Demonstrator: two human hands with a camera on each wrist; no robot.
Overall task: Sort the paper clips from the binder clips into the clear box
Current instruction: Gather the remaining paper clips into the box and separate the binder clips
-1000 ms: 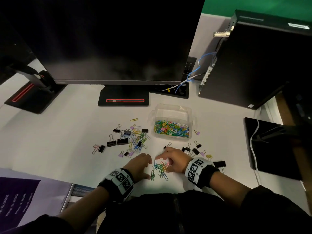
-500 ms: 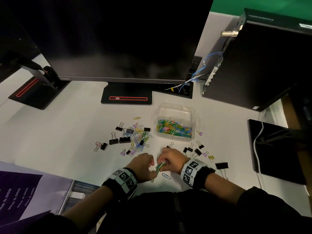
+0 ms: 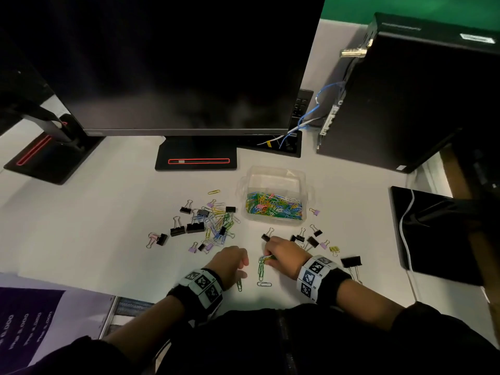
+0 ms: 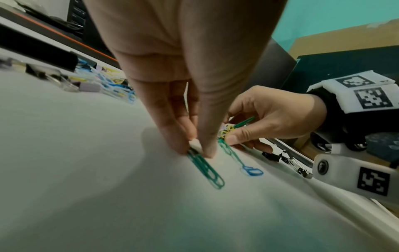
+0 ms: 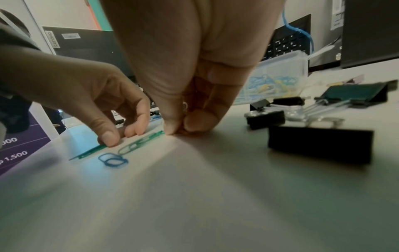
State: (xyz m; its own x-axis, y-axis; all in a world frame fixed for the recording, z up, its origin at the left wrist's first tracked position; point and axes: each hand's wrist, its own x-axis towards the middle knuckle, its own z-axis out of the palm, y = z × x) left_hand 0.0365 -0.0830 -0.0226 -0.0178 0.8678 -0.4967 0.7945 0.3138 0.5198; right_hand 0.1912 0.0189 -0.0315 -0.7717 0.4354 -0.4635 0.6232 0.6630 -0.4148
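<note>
Paper clips remain in quantity on the surface: on the left a mixed heap lies with black binder clips among and beside it, not yet separated. Nearer the person, a green paper clip lies flat under the left hand; a blue paper clip lies just beside it, at the free end of a hooked-together string of clips. Beyond these, the clear box stands open and already holds a dense layer of coloured paper clips, so the sort is judged well advanced but unfinished. To the right, a second scatter of binder clips lies apart from the box, with a larger black binder clip at the far right; few or no paper clips are seen among them. As to pose, the left hand is lowered palm down, its fingers and thumb brought together and pinching the near end of the green clip against the surface. The right hand sits close by, knuckles up, its fingers curled and clamped on a small bunch of gathered paper clips, from which the linked string trails onto the surface. The remaining work, on this evidence, is the left heap and the few clips in hand.
</note>
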